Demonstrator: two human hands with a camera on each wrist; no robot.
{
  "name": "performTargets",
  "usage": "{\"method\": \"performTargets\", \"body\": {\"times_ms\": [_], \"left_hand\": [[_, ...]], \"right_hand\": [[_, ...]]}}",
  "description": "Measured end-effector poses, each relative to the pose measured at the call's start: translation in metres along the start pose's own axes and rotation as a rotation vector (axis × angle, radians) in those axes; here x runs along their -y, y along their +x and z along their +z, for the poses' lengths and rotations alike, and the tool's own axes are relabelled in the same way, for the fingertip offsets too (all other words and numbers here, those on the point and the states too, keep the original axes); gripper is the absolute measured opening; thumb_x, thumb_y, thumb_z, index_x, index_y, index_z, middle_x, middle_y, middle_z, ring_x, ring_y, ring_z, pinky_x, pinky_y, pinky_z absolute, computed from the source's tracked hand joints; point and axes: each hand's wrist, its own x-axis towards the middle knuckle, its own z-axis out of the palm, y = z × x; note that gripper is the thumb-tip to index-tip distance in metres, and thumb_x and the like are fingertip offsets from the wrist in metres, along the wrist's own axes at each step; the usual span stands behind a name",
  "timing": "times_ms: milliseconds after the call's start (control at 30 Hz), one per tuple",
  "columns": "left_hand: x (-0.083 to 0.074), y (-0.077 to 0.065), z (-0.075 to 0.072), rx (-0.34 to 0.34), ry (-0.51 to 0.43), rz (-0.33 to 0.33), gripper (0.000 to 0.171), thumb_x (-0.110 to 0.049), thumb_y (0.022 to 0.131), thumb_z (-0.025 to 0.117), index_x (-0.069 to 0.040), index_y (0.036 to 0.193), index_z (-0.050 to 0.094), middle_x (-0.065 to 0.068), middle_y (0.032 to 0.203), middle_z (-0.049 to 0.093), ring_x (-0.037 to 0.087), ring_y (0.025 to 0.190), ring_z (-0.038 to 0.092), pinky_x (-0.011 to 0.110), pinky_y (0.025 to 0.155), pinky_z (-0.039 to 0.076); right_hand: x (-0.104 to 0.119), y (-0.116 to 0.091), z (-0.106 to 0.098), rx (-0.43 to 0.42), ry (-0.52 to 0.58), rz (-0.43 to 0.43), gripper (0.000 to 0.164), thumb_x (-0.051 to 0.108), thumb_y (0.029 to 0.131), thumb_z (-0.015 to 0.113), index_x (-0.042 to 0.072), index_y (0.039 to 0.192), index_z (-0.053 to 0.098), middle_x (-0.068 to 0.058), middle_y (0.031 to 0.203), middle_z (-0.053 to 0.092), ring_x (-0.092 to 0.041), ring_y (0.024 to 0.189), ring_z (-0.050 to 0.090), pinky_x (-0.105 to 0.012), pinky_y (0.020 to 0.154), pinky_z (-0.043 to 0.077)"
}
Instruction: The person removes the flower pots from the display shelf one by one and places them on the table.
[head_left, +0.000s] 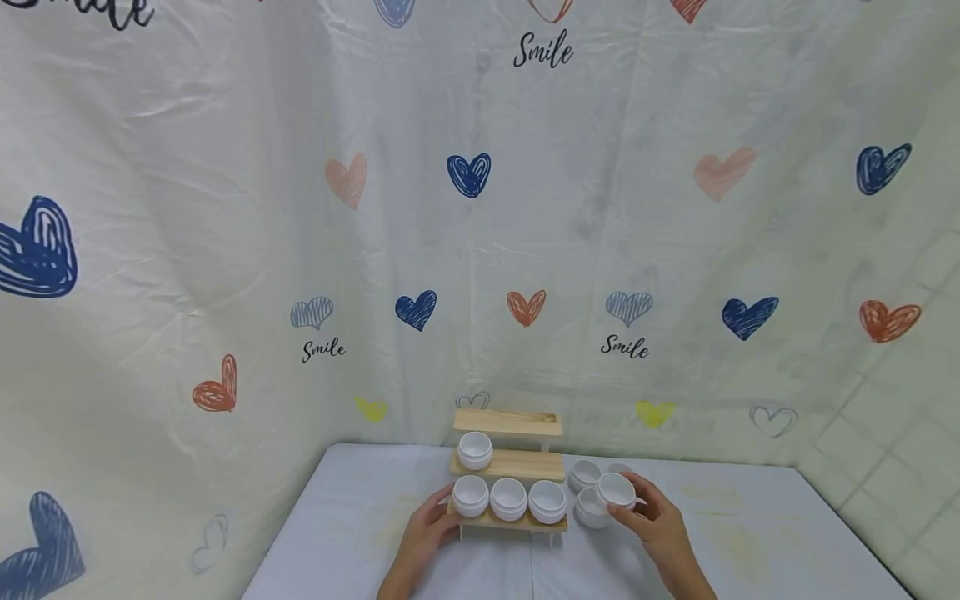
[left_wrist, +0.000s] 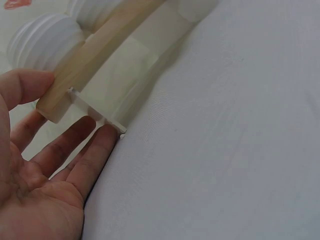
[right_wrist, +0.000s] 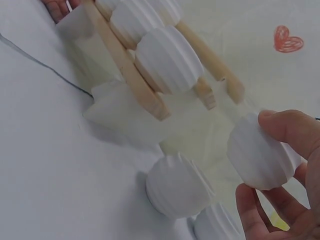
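A three-tier wooden stand (head_left: 513,422) has three white cups in a row on its lowest board, among them the middle cup (head_left: 508,498). One more white cup (head_left: 475,450) sits at the left of the middle board. My left hand (head_left: 427,533) pinches the left end of the lowest board (left_wrist: 55,102), thumb on its edge and other fingers by the clear leg (left_wrist: 97,112). To the right of the stand, my right hand (head_left: 660,521) holds a ribbed white cup (right_wrist: 262,152) between thumb and fingers, raised above other cups.
Several white cups stand on the white-covered table (head_left: 337,517) right of the stand, including a front cup (right_wrist: 179,186) below the held one. A pale curtain (head_left: 480,250) printed with hearts and "Smile" hangs behind the table.
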Motion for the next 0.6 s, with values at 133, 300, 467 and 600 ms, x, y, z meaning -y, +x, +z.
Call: {"method": "performTargets", "body": {"times_ms": [133,300,467,600], "left_hand": [[0.0013,0.0010,-0.0003,0.003,-0.007,0.000,0.063,-0.020,0.096,0.070,-0.005,0.152,0.046,0.022,0.132,0.066,0.023,0.113,0.069,0.040,0.095,0.059],[0.0014,0.0015,-0.0004,0.014,-0.015,0.006,0.064,-0.020,0.096,0.070,-0.005,0.152,0.045,0.021,0.131,0.067,0.022,0.113,0.069,0.040,0.096,0.059],[0.0004,0.0014,-0.0008,0.019,-0.017,0.013,0.063,-0.019,0.096,0.070,-0.004,0.152,0.045,0.021,0.130,0.067,0.022,0.112,0.069,0.039,0.096,0.059],[-0.0007,0.0008,-0.0014,0.018,-0.013,0.013,0.063,-0.019,0.096,0.070,-0.004,0.152,0.046,0.021,0.130,0.067,0.022,0.112,0.069,0.039,0.096,0.059]], "right_hand": [[-0.0031,0.0029,-0.0016,-0.001,-0.007,0.010,0.073,0.023,0.083,0.086,0.012,0.147,0.051,0.014,0.120,0.064,-0.003,0.096,0.064,-0.019,0.082,0.057],[-0.0055,0.0056,-0.0038,0.004,-0.009,0.020,0.076,0.023,0.084,0.085,0.010,0.149,0.049,0.009,0.122,0.064,-0.003,0.096,0.064,-0.019,0.082,0.057],[-0.0076,0.0077,-0.0060,-0.001,-0.021,0.033,0.076,0.023,0.084,0.085,0.010,0.149,0.048,0.000,0.126,0.064,-0.001,0.096,0.064,-0.018,0.083,0.056],[-0.0094,0.0081,-0.0078,-0.009,-0.037,0.046,0.077,0.023,0.084,0.085,0.010,0.149,0.047,-0.004,0.128,0.064,0.000,0.095,0.064,-0.017,0.082,0.056]]}}
